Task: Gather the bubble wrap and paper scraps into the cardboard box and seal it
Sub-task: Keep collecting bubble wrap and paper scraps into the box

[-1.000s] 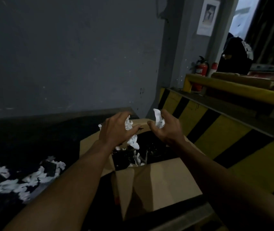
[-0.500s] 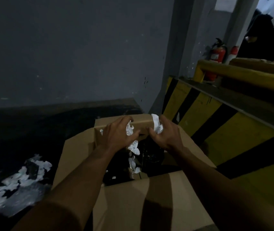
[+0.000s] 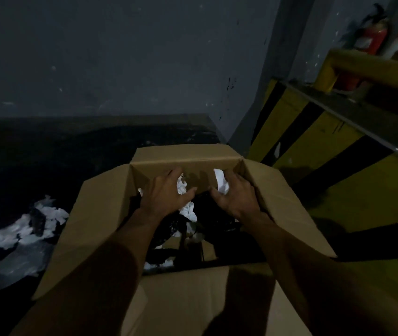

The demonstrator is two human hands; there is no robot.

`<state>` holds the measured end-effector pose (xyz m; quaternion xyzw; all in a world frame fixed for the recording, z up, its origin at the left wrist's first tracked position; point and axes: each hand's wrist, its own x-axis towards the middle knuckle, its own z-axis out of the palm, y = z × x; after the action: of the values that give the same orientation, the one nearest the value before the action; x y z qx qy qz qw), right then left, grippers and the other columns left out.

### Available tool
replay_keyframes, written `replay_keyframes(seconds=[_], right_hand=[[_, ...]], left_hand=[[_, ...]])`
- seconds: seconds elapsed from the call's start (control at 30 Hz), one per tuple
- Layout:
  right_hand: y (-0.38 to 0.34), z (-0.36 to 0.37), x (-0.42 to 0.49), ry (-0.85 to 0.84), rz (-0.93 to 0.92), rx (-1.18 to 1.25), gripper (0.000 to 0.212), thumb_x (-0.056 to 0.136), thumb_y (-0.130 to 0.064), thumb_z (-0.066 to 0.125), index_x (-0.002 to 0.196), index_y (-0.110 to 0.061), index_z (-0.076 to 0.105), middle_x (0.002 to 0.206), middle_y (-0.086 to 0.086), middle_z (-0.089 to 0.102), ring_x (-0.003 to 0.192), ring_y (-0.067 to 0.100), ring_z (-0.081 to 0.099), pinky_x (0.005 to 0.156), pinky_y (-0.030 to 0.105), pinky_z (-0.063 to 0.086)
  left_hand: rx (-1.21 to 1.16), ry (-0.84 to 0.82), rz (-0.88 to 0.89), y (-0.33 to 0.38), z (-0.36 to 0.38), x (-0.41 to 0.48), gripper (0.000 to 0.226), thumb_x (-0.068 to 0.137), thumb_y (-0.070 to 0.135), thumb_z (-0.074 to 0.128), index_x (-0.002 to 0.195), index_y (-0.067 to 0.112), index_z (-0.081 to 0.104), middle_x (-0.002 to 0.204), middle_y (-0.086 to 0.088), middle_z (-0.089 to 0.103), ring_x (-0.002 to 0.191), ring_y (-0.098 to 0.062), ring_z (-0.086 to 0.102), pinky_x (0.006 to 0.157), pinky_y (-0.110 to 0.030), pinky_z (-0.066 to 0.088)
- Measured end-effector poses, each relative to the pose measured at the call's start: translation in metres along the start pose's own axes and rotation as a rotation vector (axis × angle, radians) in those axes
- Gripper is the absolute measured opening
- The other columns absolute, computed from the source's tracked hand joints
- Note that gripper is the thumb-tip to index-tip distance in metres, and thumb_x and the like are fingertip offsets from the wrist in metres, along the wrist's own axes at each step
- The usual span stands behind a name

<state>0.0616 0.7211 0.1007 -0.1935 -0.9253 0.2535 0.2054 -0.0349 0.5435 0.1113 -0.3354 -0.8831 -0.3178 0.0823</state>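
While left hand point(image 3: 166, 197) and right hand point(image 3: 236, 200) are clutching paper scraps point(image 3: 181, 186), fingers point(image 3: 173, 172) curled, they should be releasing low into the cardboard box point(image 3: 185, 163) below.

Matt brown cardboard all over the box point(image 3: 278, 202), smooth, creased at the folds. Crumpled white paper scraps point(image 3: 221, 181), matt and wrinkled. On the floor point(image 3: 71, 151), dark and dull, more white litter point(image 3: 20, 229), some with a faint plastic sheen. Painted wall point(image 3: 120, 57), flat grey, scuffed, speckled. Yellow-and-black paint on the barrier point(image 3: 314, 146), chipped in places. Bare grey metal strip point(image 3: 362, 122) along its top. Glossy red extinguisher point(image 3: 372, 35).
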Motion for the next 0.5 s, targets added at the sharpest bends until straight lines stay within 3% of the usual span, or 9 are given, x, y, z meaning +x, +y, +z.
replay_keyframes(seconds=[0.23, 0.33, 0.43, 0.5], right_hand=[[0.005, 0.009, 0.011, -0.117, -0.028, -0.005, 0.046, 0.084, -0.046, 0.061, 0.116, -0.013, 0.055, 0.112, 0.008, 0.061, 0.103, 0.028, 0.057, 0.078, 0.03, 0.041], [0.007, 0.013, 0.014, -0.129, -0.064, 0.002, 0.042, 0.086, -0.043, 0.059, 0.113, -0.01, 0.058, 0.111, 0.011, 0.062, 0.104, 0.028, 0.057, 0.086, 0.031, 0.04], [0.007, 0.013, 0.015, -0.185, -0.106, -0.025, 0.044, 0.089, -0.049, 0.049, 0.122, -0.022, 0.057, 0.115, 0.005, 0.064, 0.109, 0.025, 0.056, 0.097, 0.034, 0.037], [0.008, 0.009, 0.015, -0.288, -0.05, 0.065, 0.043, 0.092, -0.054, 0.043, 0.129, -0.035, 0.052, 0.118, -0.001, 0.064, 0.109, 0.021, 0.057, 0.097, 0.031, 0.041]], left_hand=[[0.063, -0.074, -0.201, 0.004, 0.012, -0.006, 0.052, 0.069, 0.068, 0.053, 0.098, 0.024, 0.054, 0.089, 0.0, 0.068, 0.084, -0.027, 0.065, 0.074, -0.04, 0.053], [0.064, -0.107, -0.293, 0.003, 0.016, -0.008, 0.063, 0.066, 0.071, 0.045, 0.106, 0.024, 0.058, 0.099, -0.002, 0.069, 0.092, -0.027, 0.064, 0.079, -0.041, 0.053], [0.062, -0.17, -0.34, 0.001, 0.021, -0.012, 0.058, 0.07, 0.073, 0.037, 0.099, 0.028, 0.059, 0.1, 0.001, 0.067, 0.094, -0.025, 0.063, 0.083, -0.039, 0.051], [0.06, -0.227, -0.374, 0.0, 0.022, -0.015, 0.048, 0.079, 0.069, 0.033, 0.092, 0.029, 0.057, 0.098, 0.001, 0.066, 0.091, -0.024, 0.061, 0.079, -0.036, 0.048]])
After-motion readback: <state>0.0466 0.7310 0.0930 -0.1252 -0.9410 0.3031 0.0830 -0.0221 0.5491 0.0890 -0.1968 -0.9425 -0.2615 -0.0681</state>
